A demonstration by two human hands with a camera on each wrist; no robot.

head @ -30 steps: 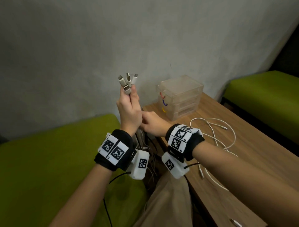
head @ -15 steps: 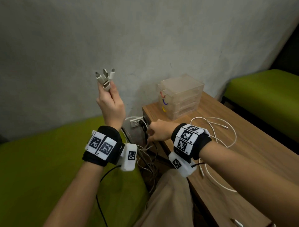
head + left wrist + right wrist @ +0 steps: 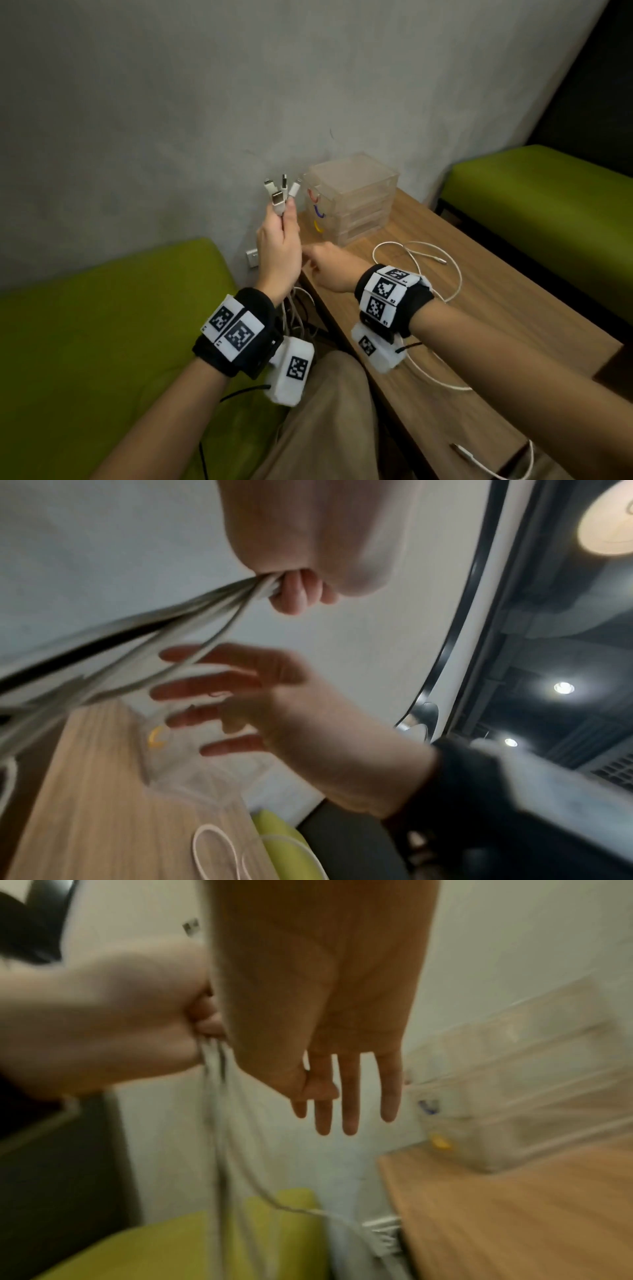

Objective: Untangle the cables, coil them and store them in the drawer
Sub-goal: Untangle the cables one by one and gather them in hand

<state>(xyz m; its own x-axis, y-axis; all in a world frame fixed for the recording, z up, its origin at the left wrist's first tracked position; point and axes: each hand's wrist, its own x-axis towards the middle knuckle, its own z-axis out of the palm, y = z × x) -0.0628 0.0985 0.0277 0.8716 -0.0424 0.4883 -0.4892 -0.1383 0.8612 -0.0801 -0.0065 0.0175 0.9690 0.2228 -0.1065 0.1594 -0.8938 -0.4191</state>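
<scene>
Grey wall behind, a wooden table (image 3: 479,308) pushed against it, and a clear stack of drawers (image 3: 352,198) standing at the table's far corner. Just left of the drawers, the left hand (image 3: 279,250) is raised and clamped round a bundle of cables (image 3: 281,192), plugs fanned out above the fingers, cords trailing down off the table's edge. The right hand (image 3: 325,263) hovers just in front of the drawers with fingers spread and straight, holding nothing. One loose white cable (image 3: 452,274) lies looped on the table to the right of the drawers. All drawers look closed.

The risk, I judge: pulling one strand while the bundle hangs tangled could tighten a knot, or drag a plug out of the grip. The trailing cords could also snag on the table's corner.
</scene>
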